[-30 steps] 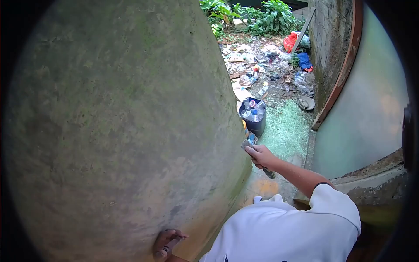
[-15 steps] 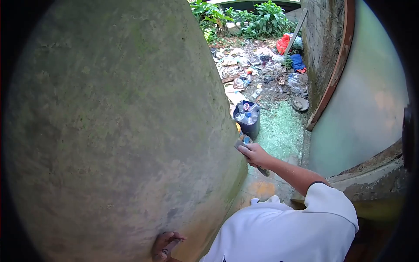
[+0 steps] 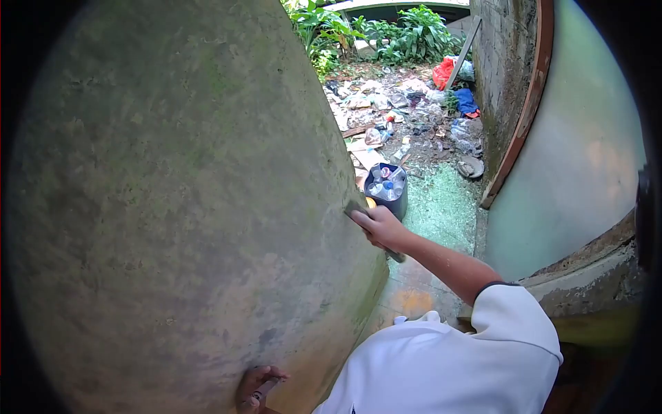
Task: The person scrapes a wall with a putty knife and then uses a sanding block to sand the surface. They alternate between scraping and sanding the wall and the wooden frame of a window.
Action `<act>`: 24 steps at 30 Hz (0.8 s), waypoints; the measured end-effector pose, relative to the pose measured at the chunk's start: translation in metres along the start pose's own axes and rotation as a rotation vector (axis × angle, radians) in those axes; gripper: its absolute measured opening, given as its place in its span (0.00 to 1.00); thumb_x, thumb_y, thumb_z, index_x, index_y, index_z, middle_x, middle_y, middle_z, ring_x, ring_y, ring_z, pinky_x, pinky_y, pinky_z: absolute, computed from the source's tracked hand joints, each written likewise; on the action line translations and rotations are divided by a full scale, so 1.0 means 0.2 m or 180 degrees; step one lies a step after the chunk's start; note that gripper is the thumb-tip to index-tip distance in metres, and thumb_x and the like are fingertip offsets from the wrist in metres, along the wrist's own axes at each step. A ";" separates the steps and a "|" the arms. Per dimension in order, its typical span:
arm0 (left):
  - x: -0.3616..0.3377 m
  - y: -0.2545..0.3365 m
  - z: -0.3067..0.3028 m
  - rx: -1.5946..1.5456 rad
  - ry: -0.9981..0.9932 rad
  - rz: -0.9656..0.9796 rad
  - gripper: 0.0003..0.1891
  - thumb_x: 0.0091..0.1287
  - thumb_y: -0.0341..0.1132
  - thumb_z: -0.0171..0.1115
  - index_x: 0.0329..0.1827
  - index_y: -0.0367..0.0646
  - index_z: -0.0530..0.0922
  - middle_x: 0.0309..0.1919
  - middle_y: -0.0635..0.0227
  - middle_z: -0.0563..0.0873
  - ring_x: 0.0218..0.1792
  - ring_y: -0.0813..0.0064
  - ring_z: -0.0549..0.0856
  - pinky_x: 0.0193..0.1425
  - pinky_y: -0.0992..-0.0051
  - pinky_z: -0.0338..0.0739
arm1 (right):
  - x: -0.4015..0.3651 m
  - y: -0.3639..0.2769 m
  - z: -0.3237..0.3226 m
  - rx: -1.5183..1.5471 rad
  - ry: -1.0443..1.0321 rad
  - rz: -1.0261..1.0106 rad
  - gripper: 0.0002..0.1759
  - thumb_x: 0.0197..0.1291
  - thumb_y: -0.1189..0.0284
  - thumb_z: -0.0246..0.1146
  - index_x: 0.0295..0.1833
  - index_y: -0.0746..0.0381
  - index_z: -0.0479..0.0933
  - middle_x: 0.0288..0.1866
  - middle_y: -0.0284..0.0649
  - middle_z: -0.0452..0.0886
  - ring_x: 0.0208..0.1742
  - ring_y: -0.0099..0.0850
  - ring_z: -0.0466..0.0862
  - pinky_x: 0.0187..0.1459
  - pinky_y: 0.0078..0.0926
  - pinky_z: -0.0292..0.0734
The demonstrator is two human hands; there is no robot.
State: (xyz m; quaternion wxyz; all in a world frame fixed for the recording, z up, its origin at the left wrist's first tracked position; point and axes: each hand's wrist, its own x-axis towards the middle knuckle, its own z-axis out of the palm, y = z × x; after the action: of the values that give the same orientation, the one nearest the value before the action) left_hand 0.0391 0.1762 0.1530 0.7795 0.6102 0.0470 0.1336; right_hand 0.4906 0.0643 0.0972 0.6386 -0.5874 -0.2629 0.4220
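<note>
My right hand (image 3: 380, 228) is closed around a scraper-like hand tool (image 3: 355, 208). The tool's flat greyish end meets the edge of the mossy grey wall (image 3: 207, 179), and its dark far end sticks out below my fist. Low against the same wall is my left hand (image 3: 254, 386), its fingers curled around a narrow, flat greyish object (image 3: 267, 388) whose kind I cannot make out.
A dark bin (image 3: 387, 193) filled with plastic bottles stands past the wall's edge. Scattered rubbish (image 3: 414, 103) covers the ground behind it, with green plants farther back. A block wall (image 3: 507, 76) and a pale curved panel (image 3: 572, 159) bound the right side.
My right hand has moved left and slightly up with the tool, from beside the wall's edge onto its surface. My left hand stays at nearly the same spot.
</note>
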 end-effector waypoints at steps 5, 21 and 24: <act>-0.01 -0.01 0.02 0.0308 0.0333 0.0049 0.40 0.60 0.55 0.59 0.67 0.34 0.62 0.55 0.42 0.75 0.55 0.48 0.78 0.60 0.52 0.69 | -0.07 -0.01 -0.01 0.0372 -0.0107 -0.0157 0.24 0.66 0.52 0.56 0.24 0.57 0.65 0.15 0.27 0.64 0.12 0.17 0.64 0.13 0.18 0.57; -0.02 -0.01 0.01 0.0256 0.0298 0.0016 0.39 0.60 0.54 0.60 0.67 0.34 0.62 0.55 0.41 0.75 0.55 0.48 0.78 0.60 0.52 0.69 | -0.15 -0.02 0.05 -0.0568 -0.0079 -0.0405 0.24 0.66 0.54 0.57 0.24 0.60 0.70 0.17 0.27 0.68 0.18 0.16 0.68 0.21 0.18 0.64; -0.01 -0.01 0.02 0.0224 0.0300 0.0024 0.38 0.60 0.53 0.60 0.67 0.34 0.62 0.54 0.41 0.75 0.55 0.48 0.78 0.60 0.52 0.69 | -0.21 -0.03 0.11 -0.0542 -0.0019 -0.0236 0.24 0.67 0.54 0.57 0.23 0.61 0.69 0.16 0.27 0.67 0.16 0.16 0.67 0.19 0.19 0.62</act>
State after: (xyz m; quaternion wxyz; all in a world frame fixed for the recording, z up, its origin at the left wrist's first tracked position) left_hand 0.0385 0.1715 0.1523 0.7540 0.6304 0.0860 0.1634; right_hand 0.4532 0.0405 0.1134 0.6008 -0.6282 -0.3213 0.3759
